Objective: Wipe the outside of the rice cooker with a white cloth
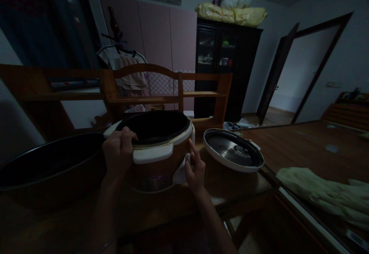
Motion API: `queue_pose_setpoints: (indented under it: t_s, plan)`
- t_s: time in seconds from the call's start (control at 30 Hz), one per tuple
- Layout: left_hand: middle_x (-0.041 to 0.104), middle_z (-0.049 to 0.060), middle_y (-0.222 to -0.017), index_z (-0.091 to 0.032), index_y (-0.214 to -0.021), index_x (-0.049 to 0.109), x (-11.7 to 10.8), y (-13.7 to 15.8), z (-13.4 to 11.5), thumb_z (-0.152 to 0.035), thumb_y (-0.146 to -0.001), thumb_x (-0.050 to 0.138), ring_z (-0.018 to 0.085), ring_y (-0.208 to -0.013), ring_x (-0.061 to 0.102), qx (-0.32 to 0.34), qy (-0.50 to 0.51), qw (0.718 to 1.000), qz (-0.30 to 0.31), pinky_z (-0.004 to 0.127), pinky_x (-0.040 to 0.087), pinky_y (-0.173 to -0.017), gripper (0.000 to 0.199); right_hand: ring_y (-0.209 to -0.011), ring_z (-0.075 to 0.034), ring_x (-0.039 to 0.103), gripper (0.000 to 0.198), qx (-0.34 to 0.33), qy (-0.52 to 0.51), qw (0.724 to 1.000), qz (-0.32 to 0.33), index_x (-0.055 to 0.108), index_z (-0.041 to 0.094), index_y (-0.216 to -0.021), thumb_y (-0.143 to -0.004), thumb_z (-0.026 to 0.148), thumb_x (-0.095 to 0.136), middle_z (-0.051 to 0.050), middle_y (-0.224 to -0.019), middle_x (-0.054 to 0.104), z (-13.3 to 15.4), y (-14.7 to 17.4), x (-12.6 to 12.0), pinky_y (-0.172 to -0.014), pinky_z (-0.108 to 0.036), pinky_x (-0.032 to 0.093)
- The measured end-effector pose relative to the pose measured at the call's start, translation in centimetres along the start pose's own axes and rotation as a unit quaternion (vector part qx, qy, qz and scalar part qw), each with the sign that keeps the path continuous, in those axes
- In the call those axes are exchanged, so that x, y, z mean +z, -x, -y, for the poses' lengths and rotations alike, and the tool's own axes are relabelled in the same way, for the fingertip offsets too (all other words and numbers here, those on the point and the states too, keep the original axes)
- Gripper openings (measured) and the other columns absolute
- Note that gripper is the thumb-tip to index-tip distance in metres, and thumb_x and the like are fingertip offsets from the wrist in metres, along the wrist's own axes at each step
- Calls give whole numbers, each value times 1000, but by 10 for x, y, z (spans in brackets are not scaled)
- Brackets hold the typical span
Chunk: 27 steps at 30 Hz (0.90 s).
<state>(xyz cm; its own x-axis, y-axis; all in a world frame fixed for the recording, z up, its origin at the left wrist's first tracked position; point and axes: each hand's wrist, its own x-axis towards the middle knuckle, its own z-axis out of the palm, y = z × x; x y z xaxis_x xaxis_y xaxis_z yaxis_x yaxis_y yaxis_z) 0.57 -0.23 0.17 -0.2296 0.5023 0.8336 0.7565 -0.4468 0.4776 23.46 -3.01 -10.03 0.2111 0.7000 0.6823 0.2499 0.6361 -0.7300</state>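
head view: person is working on a rice cooker sitting on a wooden table, w/ lid off and the dark inner pot showing at the top. left hand is gripping the cooker's white rim at the near-left side, fingers curled together over the edge, thumb on the outside, steadying it. right hand is pressing a small white cloth against the cooker's brown side wall on the right; fingers are mostly straight and close together, flat on the cloth, index pointing up along the wall.

lid is lying upside down on the table just right of the cooker, metal inner face up, not touching it. big dark pan is sitting at left, its rim near the left wrist.

progress, as a judgement: lid removal looks done, outer wipe is under way on the right flank only. room is too dim to tell clean patches from dirty, so can't say how much of the shell is covered. front panel, left side, rim and the lid itself prob. remain. pale green cloth is lying well apart at far right, unused.
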Motion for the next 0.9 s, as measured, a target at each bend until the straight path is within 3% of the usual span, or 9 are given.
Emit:
queue_pose_setpoints:
  t_s: [0.17, 0.43, 0.9]
  plan:
    - [69, 6, -77, -20, -68, 64, 1, 0, 2, -44, -100, 33, 20, -81, 65, 2, -1, 1000, -2, 35, 45, -85, 51, -60, -12, 39, 61, -7, 9, 1000, -1, 45, 22, -147, -87, 15, 48, 6, -70, 46, 0, 0, 0, -62, -24, 37]
    - [70, 7, -77, -19, -67, 63, 0, 0, 1, -45, -100, 32, 20, -83, 65, 2, 0, 1000, 5, 35, 45, -85, 52, -58, -12, 37, 60, -12, 12, 1000, 1, 44, 21, -148, -88, 15, 47, 7, -68, 40, -1, 0, 0, -59, -23, 35]
    - [67, 4, -76, -21, -68, 62, -1, 0, 0, -39, -99, 34, 20, -80, 63, 7, 10, 1000, 13, 34, 44, -79, 45, -61, -13, 42, 61, -21, 27, 999, 10, 43, 20, -149, -88, 16, 46, 3, -77, 55, 0, 2, 0, -64, -23, 40]
